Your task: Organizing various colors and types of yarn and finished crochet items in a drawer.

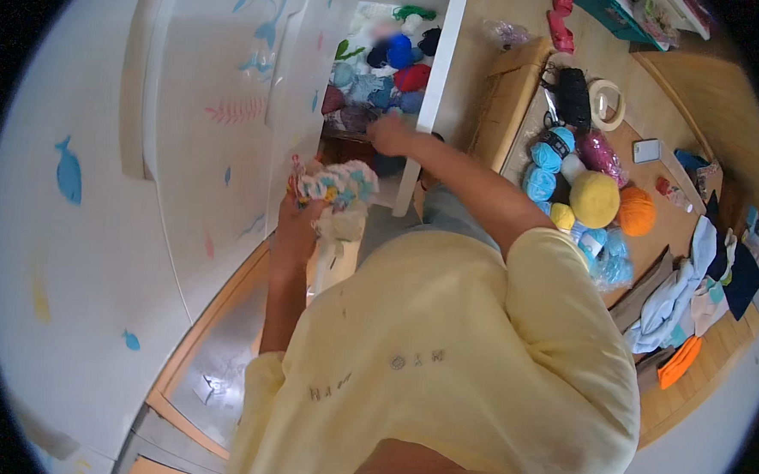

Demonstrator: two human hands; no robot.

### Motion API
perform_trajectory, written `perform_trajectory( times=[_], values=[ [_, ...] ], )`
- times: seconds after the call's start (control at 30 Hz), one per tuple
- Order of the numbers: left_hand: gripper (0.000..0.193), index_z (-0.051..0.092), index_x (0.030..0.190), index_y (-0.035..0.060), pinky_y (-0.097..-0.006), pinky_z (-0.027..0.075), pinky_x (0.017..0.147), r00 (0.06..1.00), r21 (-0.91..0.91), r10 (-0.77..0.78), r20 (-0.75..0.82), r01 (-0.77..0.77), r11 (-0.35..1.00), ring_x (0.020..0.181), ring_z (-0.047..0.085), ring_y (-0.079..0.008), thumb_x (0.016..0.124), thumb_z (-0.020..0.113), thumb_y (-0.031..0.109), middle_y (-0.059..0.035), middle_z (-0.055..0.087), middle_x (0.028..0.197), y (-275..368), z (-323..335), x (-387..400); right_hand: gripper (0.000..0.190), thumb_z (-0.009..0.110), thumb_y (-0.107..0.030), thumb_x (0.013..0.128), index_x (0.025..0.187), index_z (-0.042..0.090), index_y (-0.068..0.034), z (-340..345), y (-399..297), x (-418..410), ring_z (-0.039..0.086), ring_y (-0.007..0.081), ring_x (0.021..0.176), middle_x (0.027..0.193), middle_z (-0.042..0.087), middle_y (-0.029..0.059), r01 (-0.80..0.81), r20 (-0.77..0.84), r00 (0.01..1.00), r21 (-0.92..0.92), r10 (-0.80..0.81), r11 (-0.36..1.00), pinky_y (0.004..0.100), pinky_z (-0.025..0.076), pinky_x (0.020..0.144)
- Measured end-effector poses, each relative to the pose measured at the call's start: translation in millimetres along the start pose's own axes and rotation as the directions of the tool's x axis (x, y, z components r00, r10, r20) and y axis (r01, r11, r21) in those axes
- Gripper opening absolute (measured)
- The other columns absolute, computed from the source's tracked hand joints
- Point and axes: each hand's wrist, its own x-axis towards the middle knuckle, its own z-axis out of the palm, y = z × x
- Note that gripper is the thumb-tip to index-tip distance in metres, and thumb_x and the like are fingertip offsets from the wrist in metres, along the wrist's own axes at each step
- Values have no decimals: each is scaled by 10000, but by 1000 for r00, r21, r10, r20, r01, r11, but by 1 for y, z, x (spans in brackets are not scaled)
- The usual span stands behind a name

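Observation:
My left hand (300, 217) holds a fluffy bundle of multicoloured yarn (340, 183) in white, pink, yellow and turquoise, at the near end of a pulled-out white drawer (441, 60). Pale, loose material hangs below the bundle. My right hand (391, 134) reaches into the drawer, beside greyish-purple yarn (353, 118). Its fingertips are partly hidden, and whether they grip anything is unclear. Farther back in the drawer lie a red yarn ball (412, 78), a bright blue yarn ball (399, 51) and several blue, white and dark ones, with green yarn (414, 12) at the far end.
The drawer belongs to a white cabinet (189, 53) with sea-animal decals. To my right, a wooden table (643, 251) bears scissors (549, 111), a tape roll (606, 106), a phone (646, 150), a yellow yarn ball (594, 200), an orange yarn ball (636, 212) and folded clothes (673, 291).

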Motion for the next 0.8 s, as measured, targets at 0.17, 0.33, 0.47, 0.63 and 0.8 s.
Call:
perform_trajectory(
  times=[0.17, 0.33, 0.47, 0.63, 0.8],
  values=[
    [447, 521, 1254, -12, -311, 449, 899, 974, 197, -186, -129, 209, 958, 1022, 575, -174, 819, 605, 43, -72, 617, 1129, -14, -14, -10, 303, 555, -189, 854, 1077, 680, -25, 65, -1, 12, 445, 392, 1256, 1353, 446, 243, -172, -280, 957, -321, 80, 931, 540, 450, 908],
    [405, 555, 1209, 15, -289, 472, 833, 979, -27, -188, -80, 187, 982, 950, 591, -153, 806, 577, -15, -44, 625, 1083, -19, -9, -8, 308, 551, -173, 861, 1072, 668, 19, 85, 26, 49, 464, 381, 1242, 1349, 444, 263, -195, -223, 967, -347, 122, 917, 554, 453, 902],
    [382, 549, 1196, 0, -286, 481, 818, 947, 44, -267, -178, 279, 959, 959, 591, -148, 815, 565, -27, -58, 621, 1081, 3, 11, -4, 290, 563, -147, 851, 1045, 667, 42, 59, 30, 37, 576, 413, 1088, 1219, 541, 279, -44, -111, 994, -200, 22, 979, 477, 486, 899],
    [387, 521, 1216, -14, -296, 487, 826, 955, -65, -236, -177, 228, 971, 964, 597, -163, 830, 555, -10, -77, 615, 1093, -15, 8, 16, 232, 599, -126, 838, 1004, 691, 8, 30, 13, -1, 631, 345, 1000, 1075, 636, 221, 45, -270, 961, -41, -55, 998, 408, 507, 857],
    [363, 516, 1208, -10, -298, 501, 813, 964, -182, -210, -162, 180, 967, 962, 609, -185, 849, 557, 25, -90, 618, 1076, -44, -5, 38, 225, 661, -124, 839, 1048, 701, -51, 10, -23, -89, 644, 258, 927, 1005, 677, 129, 340, -344, 935, 808, -84, 480, 363, 511, 807]
  ],
)
